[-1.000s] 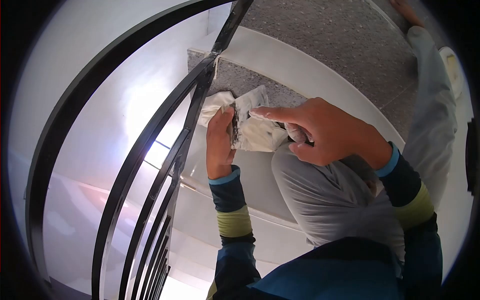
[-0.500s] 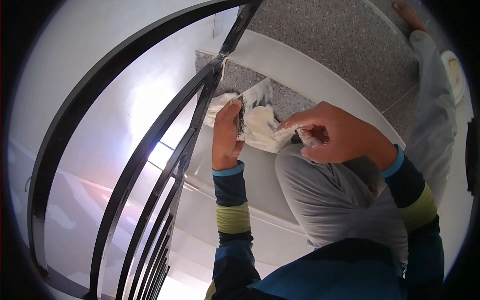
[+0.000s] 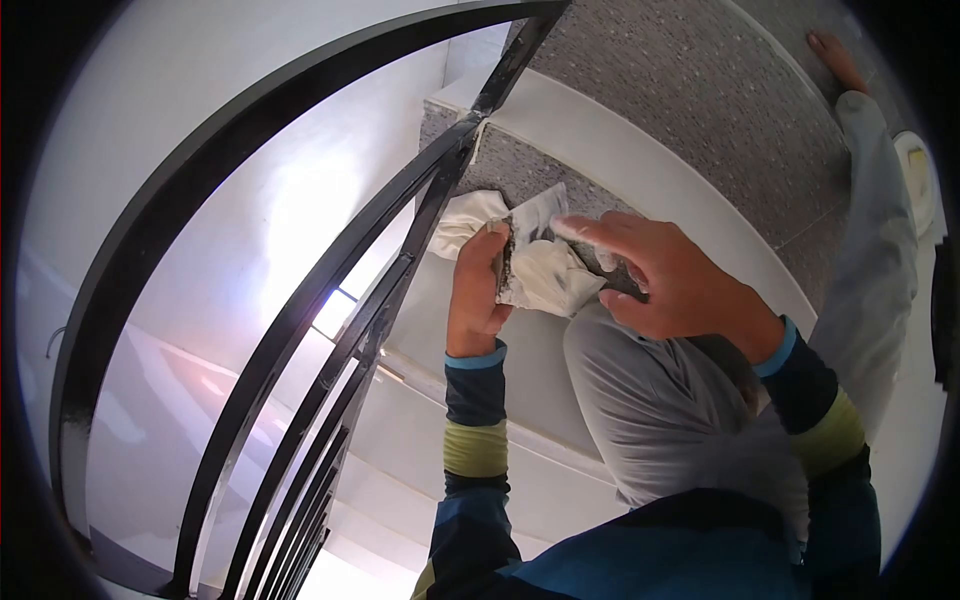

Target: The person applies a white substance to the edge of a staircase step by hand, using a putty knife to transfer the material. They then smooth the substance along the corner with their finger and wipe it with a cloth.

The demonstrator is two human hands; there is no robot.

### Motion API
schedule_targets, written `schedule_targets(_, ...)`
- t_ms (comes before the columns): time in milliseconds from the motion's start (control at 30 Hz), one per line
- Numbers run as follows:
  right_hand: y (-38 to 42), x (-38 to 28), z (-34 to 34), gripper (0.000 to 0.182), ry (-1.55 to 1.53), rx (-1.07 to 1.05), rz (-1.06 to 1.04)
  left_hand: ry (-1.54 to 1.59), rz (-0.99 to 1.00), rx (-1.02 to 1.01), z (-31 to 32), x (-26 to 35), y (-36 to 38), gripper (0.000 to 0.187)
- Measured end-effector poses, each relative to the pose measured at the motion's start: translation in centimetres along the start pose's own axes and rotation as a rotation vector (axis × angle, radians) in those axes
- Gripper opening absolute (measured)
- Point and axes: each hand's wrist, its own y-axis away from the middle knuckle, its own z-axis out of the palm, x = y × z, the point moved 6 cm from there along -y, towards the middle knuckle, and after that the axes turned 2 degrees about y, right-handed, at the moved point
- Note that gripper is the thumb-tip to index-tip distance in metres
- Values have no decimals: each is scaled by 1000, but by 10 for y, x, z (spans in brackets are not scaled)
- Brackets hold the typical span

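My left hand (image 3: pixel 480 287) is closed on the edge of a flat, putty-smeared plate (image 3: pixel 540 212), just right of the black railing. A mound of cream-white putty (image 3: pixel 552 277) lies on the plate. Over the plate's right side, my right hand (image 3: pixel 665 275) has its index finger stretched out and the others loosely bent, fingertips coated white, with nothing visible between them. Behind my left hand, a crumpled whitish cloth or bag (image 3: pixel 468 220) rests on the speckled step.
Black metal railing (image 3: pixel 330 255) curves along the left side. Speckled stair treads (image 3: pixel 640 90) with white risers rise at the top. My bent grey-trousered knee (image 3: pixel 630 390) is below the hands. My bare foot (image 3: pixel 838 62) rests at the upper right, near a white round container (image 3: pixel 915 180).
The view has shifted, so hands, plate and railing sit slightly lower and further right. My right hand's fingers have opened from a tighter curl, and the index finger is now extended.
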Motion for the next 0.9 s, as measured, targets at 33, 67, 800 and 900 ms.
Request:
schedule_targets(33, -1, 2, 2, 60, 1, 3, -2, -2, 2, -3, -1, 1, 1, 27)
schedule_targets(67, -2, 3, 5, 58, 51, -29, -9, -36, 1, -10, -3, 1, 1, 28)
schedule_targets(800, -85, 60, 51, 69, 142, 257, 399, -930, 717, 813, -63, -175, 116, 44)
schedule_targets(900, -85, 53, 52, 68, 126, 193, 277, -797, 688, 811, -70, -180, 113, 39)
